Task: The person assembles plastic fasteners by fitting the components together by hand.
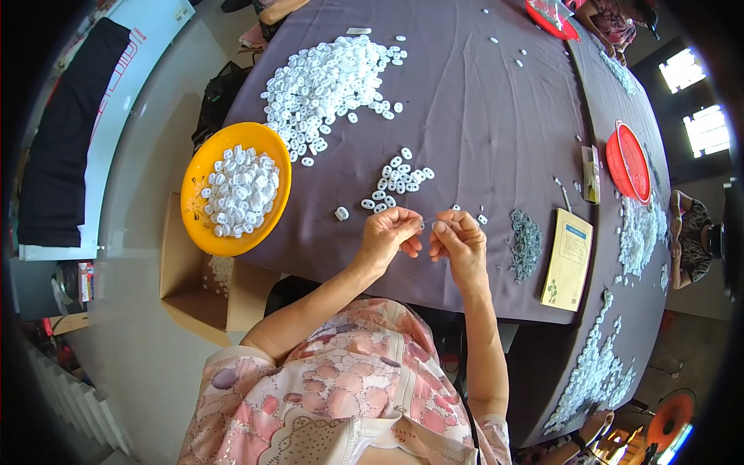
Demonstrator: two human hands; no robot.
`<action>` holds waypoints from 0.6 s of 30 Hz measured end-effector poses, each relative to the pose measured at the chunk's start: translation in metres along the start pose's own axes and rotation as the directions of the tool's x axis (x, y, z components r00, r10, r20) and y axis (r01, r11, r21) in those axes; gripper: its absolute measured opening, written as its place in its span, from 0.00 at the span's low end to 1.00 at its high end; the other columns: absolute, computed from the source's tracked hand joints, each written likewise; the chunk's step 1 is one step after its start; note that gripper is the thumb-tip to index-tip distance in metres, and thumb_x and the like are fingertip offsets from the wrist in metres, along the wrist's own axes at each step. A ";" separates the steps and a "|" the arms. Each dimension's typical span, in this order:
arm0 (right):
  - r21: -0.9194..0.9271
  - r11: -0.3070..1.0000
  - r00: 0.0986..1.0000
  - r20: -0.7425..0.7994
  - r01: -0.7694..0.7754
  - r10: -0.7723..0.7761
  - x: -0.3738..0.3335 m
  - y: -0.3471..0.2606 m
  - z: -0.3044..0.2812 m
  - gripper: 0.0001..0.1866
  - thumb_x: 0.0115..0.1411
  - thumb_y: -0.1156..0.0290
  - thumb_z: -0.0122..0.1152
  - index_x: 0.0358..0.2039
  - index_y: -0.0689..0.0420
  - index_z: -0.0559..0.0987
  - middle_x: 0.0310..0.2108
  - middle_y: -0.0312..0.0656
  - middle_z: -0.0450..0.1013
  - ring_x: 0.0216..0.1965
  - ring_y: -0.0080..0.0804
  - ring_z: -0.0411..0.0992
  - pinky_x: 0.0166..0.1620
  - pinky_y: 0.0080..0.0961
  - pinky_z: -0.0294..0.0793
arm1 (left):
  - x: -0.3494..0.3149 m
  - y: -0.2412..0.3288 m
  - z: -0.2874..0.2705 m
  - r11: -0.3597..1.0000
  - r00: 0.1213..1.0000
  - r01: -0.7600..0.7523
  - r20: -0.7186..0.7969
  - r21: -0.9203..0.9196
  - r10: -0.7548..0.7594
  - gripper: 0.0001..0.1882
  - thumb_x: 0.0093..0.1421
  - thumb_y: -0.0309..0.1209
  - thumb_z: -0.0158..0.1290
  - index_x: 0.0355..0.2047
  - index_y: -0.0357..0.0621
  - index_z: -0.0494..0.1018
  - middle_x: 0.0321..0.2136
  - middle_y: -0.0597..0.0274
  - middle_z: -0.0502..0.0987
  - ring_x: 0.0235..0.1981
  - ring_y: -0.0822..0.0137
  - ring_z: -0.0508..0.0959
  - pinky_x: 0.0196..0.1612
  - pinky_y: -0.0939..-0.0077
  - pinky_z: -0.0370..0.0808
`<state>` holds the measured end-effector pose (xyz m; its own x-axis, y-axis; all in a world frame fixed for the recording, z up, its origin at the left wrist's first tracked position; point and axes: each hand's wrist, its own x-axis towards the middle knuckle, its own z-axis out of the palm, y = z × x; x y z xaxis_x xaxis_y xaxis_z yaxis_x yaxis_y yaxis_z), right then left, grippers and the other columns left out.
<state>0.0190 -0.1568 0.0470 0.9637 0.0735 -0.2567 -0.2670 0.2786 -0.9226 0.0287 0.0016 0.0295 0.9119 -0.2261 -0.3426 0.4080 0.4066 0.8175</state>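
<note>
My left hand [390,232] and right hand [463,242] pinch a tiny pale item [424,224] near white two-holed oval pieces [401,184]; likely fitting, next needs alignment

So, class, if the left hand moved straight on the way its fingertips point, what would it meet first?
Most likely the right hand, just across a small gap from the left hand, though one view leaves their exact depth unclear.

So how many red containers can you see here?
2. One red container is cut off by the top edge, right of centre; the other red container is at the right, lower down. More may be hidden outside the picture.
</note>
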 end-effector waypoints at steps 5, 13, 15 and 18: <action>0.037 0.997 0.998 -0.027 0.065 -0.064 -0.007 0.001 0.005 0.07 0.58 0.76 0.55 0.37 0.62 0.74 0.24 0.36 0.73 0.21 0.20 0.71 0.24 0.16 0.73 | 0.001 -0.004 0.007 0.998 0.999 0.036 0.036 -0.042 -0.035 0.07 0.59 0.30 0.52 0.33 0.38 0.72 0.24 0.62 0.76 0.20 0.74 0.75 0.21 0.82 0.73; -0.303 0.928 0.966 -0.070 0.217 -0.249 -0.013 0.012 0.003 0.06 0.59 0.76 0.54 0.35 0.64 0.77 0.25 0.35 0.73 0.22 0.17 0.68 0.26 0.15 0.68 | -0.001 -0.005 0.007 1.000 1.000 0.000 0.019 0.019 0.000 0.06 0.59 0.29 0.52 0.34 0.38 0.73 0.24 0.62 0.76 0.19 0.74 0.75 0.21 0.83 0.73; -0.239 0.952 0.967 -0.122 0.191 -0.224 -0.014 0.012 0.002 0.06 0.59 0.76 0.55 0.35 0.63 0.77 0.25 0.34 0.73 0.22 0.16 0.68 0.26 0.14 0.68 | -0.001 -0.005 0.007 1.000 1.000 -0.009 0.023 0.022 0.008 0.06 0.59 0.28 0.52 0.34 0.38 0.73 0.24 0.62 0.76 0.19 0.74 0.75 0.20 0.83 0.74; -0.117 0.980 0.964 -0.197 0.158 -0.179 -0.014 0.012 -0.001 0.07 0.58 0.76 0.55 0.36 0.62 0.77 0.27 0.34 0.74 0.22 0.16 0.68 0.26 0.14 0.69 | -0.002 -0.005 0.009 0.998 0.999 -0.033 0.026 0.054 0.032 0.07 0.59 0.28 0.52 0.34 0.37 0.73 0.24 0.62 0.76 0.19 0.73 0.76 0.20 0.83 0.74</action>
<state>0.0021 -0.1559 0.0392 0.9760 -0.1676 -0.1389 -0.1096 0.1730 -0.9788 0.0247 -0.0081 0.0305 0.9229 -0.2356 -0.3046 0.3746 0.3651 0.8523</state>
